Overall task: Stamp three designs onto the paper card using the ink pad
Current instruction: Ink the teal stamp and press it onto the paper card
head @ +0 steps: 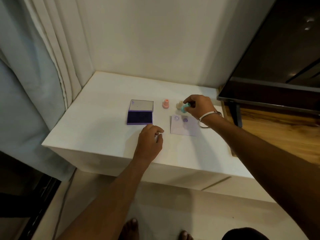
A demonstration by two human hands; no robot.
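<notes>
A pale paper card [185, 127] lies on the white table [103, 135] and bears two purple prints near its far edge, a smiley and a filled blot. My right hand [199, 105] pinches a teal stamp [185, 107], tilted, just beyond the card. A beige stamp [179, 105] stands right behind it, partly hidden. Left of them, a pink stamp [165, 104] stands upright. The purple ink pad [140, 117] lies open with its clear lid raised. My left hand [149, 141] rests on the table between pad and card, fingers loosely curled, holding nothing.
A dark screen [270, 66] on a stand rises at the right over a wooden surface [277, 132]. Curtains [43, 66] hang at the left and a white wall backs the table. My feet show on the floor below the table's front edge.
</notes>
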